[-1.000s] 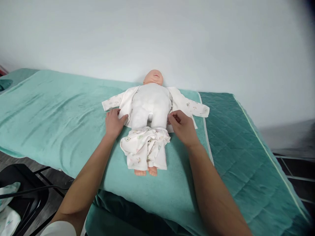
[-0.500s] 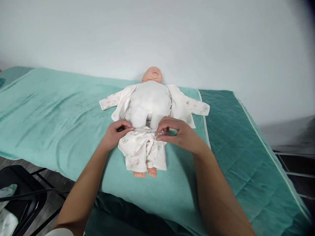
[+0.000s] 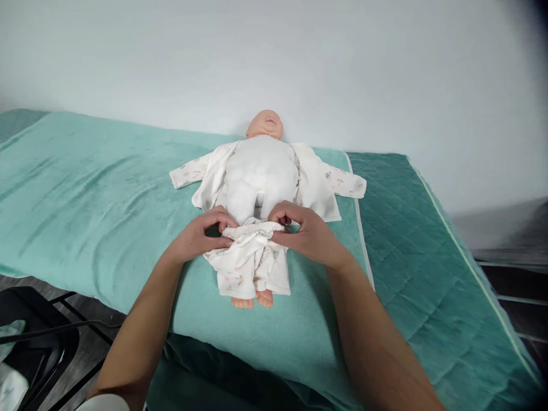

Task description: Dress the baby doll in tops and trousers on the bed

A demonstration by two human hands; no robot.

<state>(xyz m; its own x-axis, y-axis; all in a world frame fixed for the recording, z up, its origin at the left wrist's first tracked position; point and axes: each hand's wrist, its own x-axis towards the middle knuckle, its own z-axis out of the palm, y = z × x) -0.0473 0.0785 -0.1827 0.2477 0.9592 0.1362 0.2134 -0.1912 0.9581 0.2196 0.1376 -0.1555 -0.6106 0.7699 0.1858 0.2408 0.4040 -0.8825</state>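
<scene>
A baby doll [image 3: 261,165] with a white cloth body lies on its back, head toward the wall and feet toward me. Its arms are in the sleeves of a white printed baby shirt [image 3: 314,180], which is spread open at the front. White printed baby pants [image 3: 248,257] cover the lower legs, with the bare feet [image 3: 252,299] showing below the cuffs. My left hand [image 3: 208,231] pinches the left end of the gathered waistband. At the waistband's right end, my right hand [image 3: 302,231] grips it between thumb and fingers.
Beneath the doll is a light green sheet [image 3: 107,200], with a darker quilted cover [image 3: 406,228] to its right. A pale wall [image 3: 274,57] stands behind. At the lower left is a black chair [image 3: 38,337] with printed cloth [image 3: 12,382] on it.
The waistband is now turned up more and bunched between my hands. My left thumb has moved lower, apart from the fingers, and my right hand has shifted slightly left.
</scene>
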